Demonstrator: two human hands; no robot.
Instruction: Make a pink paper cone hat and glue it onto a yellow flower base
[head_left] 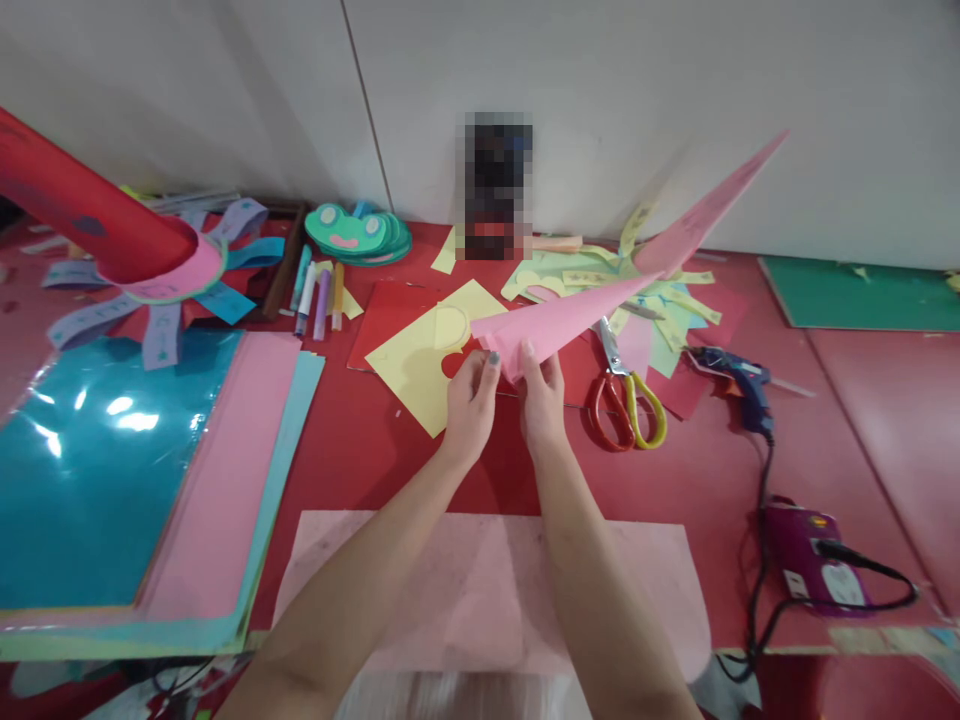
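The pink sheet [577,315] is smooth, matt paper, as is the yellow sheet [409,365]. At the left, the blue sheet [97,510] has a glossy, plastic-film finish that throws bright reflections. The scissors [619,370] pair shiny metal blades with smooth, coated-looking handles. The glue gun [752,392] seems to be blue plastic, though blurred. The desk [352,460] is smooth with a soft sheen, the wall [637,80] matt.

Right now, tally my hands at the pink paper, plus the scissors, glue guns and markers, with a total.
Hands at the pink paper: 2 (left hand, right hand)
Scissors: 1
Glue gun: 1
Markers: 4 that I can make out
Total: 8
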